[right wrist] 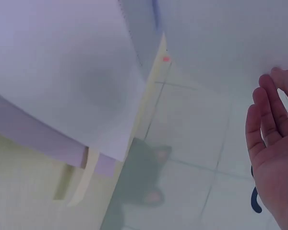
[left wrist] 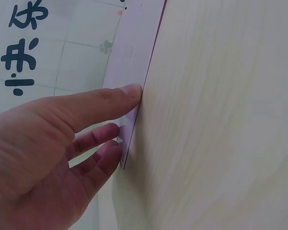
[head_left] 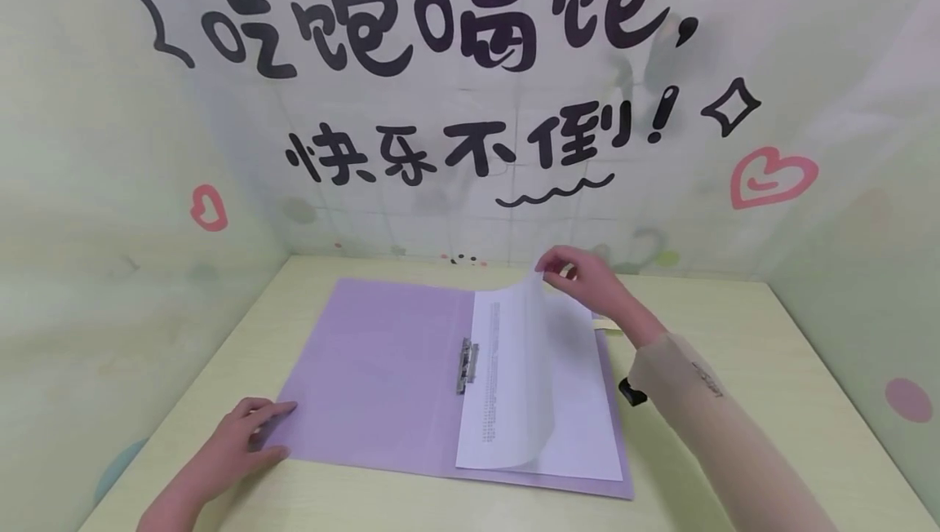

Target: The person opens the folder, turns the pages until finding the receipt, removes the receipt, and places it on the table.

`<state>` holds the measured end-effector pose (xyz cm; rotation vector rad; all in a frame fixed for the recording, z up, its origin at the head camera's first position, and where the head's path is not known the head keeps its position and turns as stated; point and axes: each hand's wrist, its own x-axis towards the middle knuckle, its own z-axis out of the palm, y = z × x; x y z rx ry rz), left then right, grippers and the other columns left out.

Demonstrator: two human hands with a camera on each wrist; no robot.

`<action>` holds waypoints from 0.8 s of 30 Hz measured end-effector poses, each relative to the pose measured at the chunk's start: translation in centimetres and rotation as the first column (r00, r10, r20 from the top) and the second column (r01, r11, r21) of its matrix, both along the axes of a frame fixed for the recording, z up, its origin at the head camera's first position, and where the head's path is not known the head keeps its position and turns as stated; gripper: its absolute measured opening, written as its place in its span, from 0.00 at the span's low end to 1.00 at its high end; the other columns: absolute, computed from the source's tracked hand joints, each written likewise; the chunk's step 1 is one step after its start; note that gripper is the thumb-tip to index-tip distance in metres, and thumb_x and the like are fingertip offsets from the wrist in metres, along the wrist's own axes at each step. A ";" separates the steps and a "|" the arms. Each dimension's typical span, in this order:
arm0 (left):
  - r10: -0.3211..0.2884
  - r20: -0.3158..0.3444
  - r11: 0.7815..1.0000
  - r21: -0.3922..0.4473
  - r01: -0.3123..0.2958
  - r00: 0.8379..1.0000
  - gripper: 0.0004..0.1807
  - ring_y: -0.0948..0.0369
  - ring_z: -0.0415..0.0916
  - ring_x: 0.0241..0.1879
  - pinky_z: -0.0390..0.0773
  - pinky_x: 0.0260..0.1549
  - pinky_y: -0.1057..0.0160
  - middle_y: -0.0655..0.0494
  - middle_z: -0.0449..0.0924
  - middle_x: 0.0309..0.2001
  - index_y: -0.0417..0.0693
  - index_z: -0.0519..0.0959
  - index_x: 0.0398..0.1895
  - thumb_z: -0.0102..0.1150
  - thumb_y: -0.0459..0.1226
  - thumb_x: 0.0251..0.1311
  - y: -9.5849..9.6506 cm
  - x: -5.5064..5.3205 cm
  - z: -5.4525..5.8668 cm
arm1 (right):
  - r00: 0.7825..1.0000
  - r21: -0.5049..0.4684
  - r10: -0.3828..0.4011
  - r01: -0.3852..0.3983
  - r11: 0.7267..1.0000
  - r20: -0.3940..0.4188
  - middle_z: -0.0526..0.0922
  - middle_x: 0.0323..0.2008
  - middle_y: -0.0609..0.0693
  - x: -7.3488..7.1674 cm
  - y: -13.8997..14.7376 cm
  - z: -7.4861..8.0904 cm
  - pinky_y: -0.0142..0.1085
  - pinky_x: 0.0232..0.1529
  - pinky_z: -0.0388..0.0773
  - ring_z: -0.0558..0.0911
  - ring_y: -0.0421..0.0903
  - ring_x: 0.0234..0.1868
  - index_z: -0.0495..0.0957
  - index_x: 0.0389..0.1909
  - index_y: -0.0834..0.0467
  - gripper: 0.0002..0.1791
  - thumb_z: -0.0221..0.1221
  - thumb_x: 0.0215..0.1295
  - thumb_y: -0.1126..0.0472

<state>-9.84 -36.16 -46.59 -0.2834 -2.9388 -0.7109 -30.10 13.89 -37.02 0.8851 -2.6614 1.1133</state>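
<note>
A light purple file folder lies spread flat on the table with a metal clip near its fold. White printed paper lies on its right half. My right hand pinches the far edge of a lifted sheet of paper, which curls up and leftward over the white page below. In the right wrist view, thumb and fingertips of that hand meet at the sheet's edge. My left hand rests at the folder's near left corner; in the left wrist view its thumb lies on the folder's edge.
A cream strap or tab sticks out past the folder's right side. Beside my right sleeve is a small black object, partly hidden. Printed curtains surround the pale wooden table at the back and sides.
</note>
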 end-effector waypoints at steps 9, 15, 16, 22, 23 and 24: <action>0.028 0.063 1.000 -0.009 -0.027 0.998 0.30 0.58 0.70 0.43 0.78 0.38 0.67 0.46 0.70 0.48 0.46 0.76 0.54 0.72 0.40 0.43 0.2 0.0 0.2 | 0.999 -0.043 0.040 -0.040 0.998 0.006 0.82 0.37 0.46 -1.2 -3.4 2.3 0.38 0.41 0.77 0.78 0.42 0.40 0.78 0.39 0.50 0.05 0.57 0.64 0.60; 0.024 0.050 1.000 -0.010 -0.024 0.998 0.29 0.56 0.70 0.43 0.78 0.38 0.67 0.45 0.70 0.47 0.44 0.77 0.53 0.71 0.37 0.43 0.6 0.1 0.4 | 0.997 -0.070 0.064 -0.061 0.996 0.041 0.81 0.37 0.44 -1.5 -5.6 3.2 0.36 0.42 0.76 0.77 0.41 0.40 0.78 0.38 0.49 0.04 0.58 0.63 0.59; 0.024 0.042 1.000 -0.012 -0.024 0.999 0.29 0.56 0.70 0.43 0.78 0.38 0.67 0.46 0.70 0.47 0.44 0.77 0.53 0.71 0.37 0.42 0.6 0.1 0.5 | 0.997 -0.068 0.066 -0.062 0.996 0.048 0.81 0.37 0.44 -1.6 -6.1 3.3 0.36 0.42 0.76 0.77 0.41 0.41 0.78 0.39 0.49 0.04 0.58 0.63 0.59; 0.019 0.015 1.000 -0.014 -0.019 1.000 0.29 0.56 0.70 0.42 0.79 0.38 0.65 0.45 0.70 0.47 0.44 0.77 0.53 0.71 0.36 0.42 0.6 0.1 0.4 | 0.994 -0.061 0.099 -0.097 0.993 0.041 0.82 0.36 0.44 -2.4 -8.6 3.6 0.35 0.42 0.77 0.78 0.40 0.40 0.79 0.39 0.51 0.05 0.58 0.63 0.58; 0.020 0.022 1.000 -0.016 -0.019 1.000 0.29 0.55 0.70 0.42 0.78 0.37 0.65 0.45 0.70 0.47 0.44 0.77 0.53 0.71 0.36 0.42 0.5 0.0 0.4 | 0.994 -0.064 0.106 -0.104 0.993 0.039 0.82 0.36 0.43 -2.5 -9.0 3.6 0.35 0.41 0.77 0.78 0.40 0.40 0.79 0.38 0.50 0.04 0.58 0.63 0.58; 0.020 0.028 1.000 -0.015 -0.020 0.999 0.29 0.55 0.70 0.43 0.78 0.38 0.65 0.45 0.70 0.47 0.45 0.77 0.53 0.71 0.36 0.42 0.5 0.0 0.4 | 0.993 -0.066 0.116 -0.113 0.991 0.035 0.82 0.36 0.43 -2.6 -9.4 3.6 0.34 0.41 0.77 0.78 0.39 0.39 0.79 0.38 0.50 0.04 0.58 0.63 0.58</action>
